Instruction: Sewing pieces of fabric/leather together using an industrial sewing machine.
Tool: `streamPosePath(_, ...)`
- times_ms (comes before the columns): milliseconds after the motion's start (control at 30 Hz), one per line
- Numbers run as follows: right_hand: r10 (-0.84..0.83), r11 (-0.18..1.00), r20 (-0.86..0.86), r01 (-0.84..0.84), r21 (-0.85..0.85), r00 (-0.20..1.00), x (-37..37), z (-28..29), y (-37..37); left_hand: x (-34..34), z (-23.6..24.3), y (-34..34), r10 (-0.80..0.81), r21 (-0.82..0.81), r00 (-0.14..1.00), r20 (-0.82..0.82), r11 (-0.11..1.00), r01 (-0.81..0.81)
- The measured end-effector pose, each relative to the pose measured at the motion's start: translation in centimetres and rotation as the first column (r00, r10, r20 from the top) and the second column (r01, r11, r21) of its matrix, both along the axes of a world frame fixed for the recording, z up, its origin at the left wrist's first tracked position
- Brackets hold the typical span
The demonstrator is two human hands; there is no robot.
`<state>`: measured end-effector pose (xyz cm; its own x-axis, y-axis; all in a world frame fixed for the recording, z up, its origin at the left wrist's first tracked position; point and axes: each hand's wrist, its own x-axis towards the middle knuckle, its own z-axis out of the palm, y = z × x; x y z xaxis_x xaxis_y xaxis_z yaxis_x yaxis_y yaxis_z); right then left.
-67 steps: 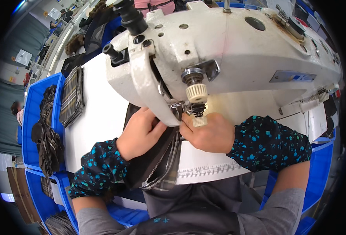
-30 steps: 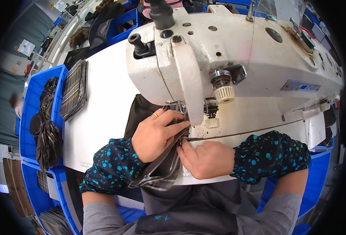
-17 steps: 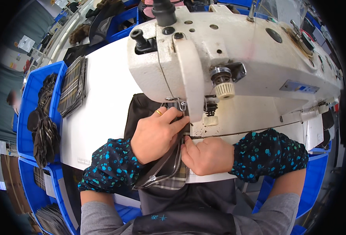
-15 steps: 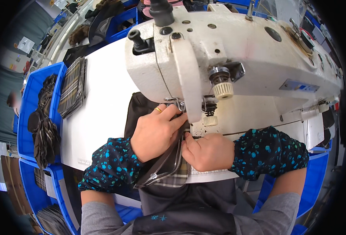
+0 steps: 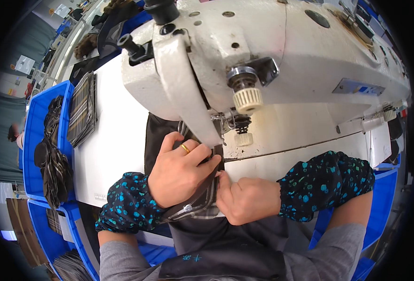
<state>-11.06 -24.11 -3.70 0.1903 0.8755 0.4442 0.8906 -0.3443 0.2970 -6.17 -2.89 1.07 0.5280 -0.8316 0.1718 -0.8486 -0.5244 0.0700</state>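
My left hand (image 5: 181, 173), with a ring on one finger, is bent over a dark fabric piece (image 5: 157, 133) with a plaid layer and a curved metal zipper (image 5: 188, 207), gripping near the zipper edge. My right hand (image 5: 245, 196) is closed, pinching the piece's right edge, its fingertips just below those of the left. The fabric runs under the needle area (image 5: 221, 124) of a white sewing machine (image 5: 310, 65); the front cover (image 5: 183, 89) hides part of it.
Blue bins (image 5: 31, 140) with dark fabric pieces (image 5: 54, 173) line the left side, beside a plaid stack (image 5: 82, 110) on the white table (image 5: 108, 159). More bins (image 5: 380, 210) are at right. A person (image 5: 17, 133) sits in the far left background.
Compared with half a second ago, both hands are lower, toward my body, still on the fabric; my left fingers are more raised and bent. The machine appears shifted left and up in view.
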Motion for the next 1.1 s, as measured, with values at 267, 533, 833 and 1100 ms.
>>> streamPosePath(267,0.049,0.999,0.000,-0.049,0.009,0.999,0.3,0.1,0.0,0.3,-0.4,-0.1,-0.039,-0.061,0.999,-0.011,0.997,0.038)
streamPosePath(533,-0.023,0.999,0.011,0.023,-0.025,1.000,1.1,-0.4,0.0,2.2,-0.7,-0.1,-0.008,-0.079,1.000,-0.019,0.997,0.006)
streamPosePath(833,-0.057,0.997,-0.021,0.058,0.050,0.998,4.2,-1.4,-0.1,5.2,-1.5,0.1,0.033,-0.152,0.999,-0.004,0.988,-0.033)
streamPosePath(1100,-0.021,0.972,-0.345,0.100,0.212,0.938,4.8,-0.5,-0.8,5.2,-1.4,1.9,0.136,-0.099,0.974,-0.181,0.983,-0.156)
